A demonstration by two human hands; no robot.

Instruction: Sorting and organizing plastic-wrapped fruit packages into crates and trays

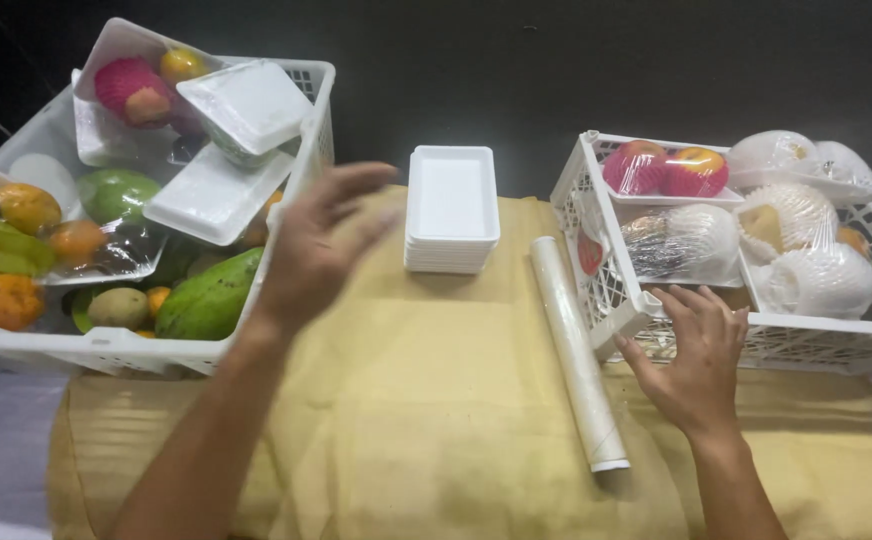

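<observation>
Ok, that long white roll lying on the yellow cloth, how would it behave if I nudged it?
The roll of wrap is a long smooth cylinder lying flat, so it would probably roll sideways easily. It looks stiff, likely lifting in one piece. The right hand and white crate beside it might stop it on that side.

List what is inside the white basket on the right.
The right basket holds a tray with two red-netted fruits, a plastic-wrapped item and white foam-netted fruits. Anything beneath them is covered. The right hand rests on its front wall.
</observation>
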